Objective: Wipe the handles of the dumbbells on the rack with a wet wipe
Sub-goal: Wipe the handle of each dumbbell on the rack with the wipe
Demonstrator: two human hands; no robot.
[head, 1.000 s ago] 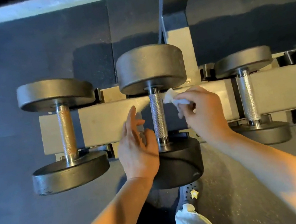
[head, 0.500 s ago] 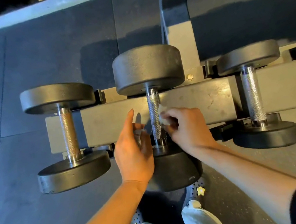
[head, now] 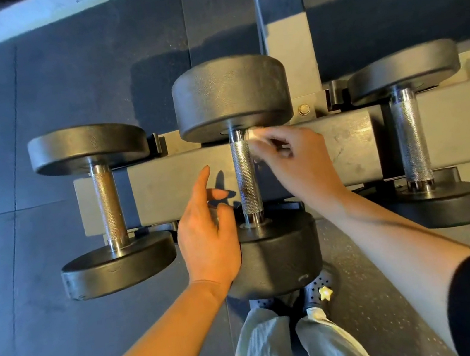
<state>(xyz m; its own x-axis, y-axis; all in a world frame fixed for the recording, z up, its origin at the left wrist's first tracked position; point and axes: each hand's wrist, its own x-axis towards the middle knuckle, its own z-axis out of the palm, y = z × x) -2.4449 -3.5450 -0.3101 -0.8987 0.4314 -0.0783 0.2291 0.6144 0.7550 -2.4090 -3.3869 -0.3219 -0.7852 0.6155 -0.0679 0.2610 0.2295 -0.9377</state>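
Rack (head: 347, 154), right hand (head: 302, 164) pressing wet wipe (head: 253, 135) on dumbbell handle (head: 245, 176)

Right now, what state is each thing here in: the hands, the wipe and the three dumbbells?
Right hand: pinching the wet wipe.
Wet wipe: crumpled, against the middle dumbbell handle's far end.
Left hand: open, holding nothing.
Middle dumbbell: racked.
Left dumbbell: racked, untouched.
Right dumbbell: racked, untouched.

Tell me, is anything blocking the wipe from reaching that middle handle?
Nothing visible. The right hand pinches the wet wipe right against the middle dumbbell's handle, near its far end. The left hand hovers beside it.
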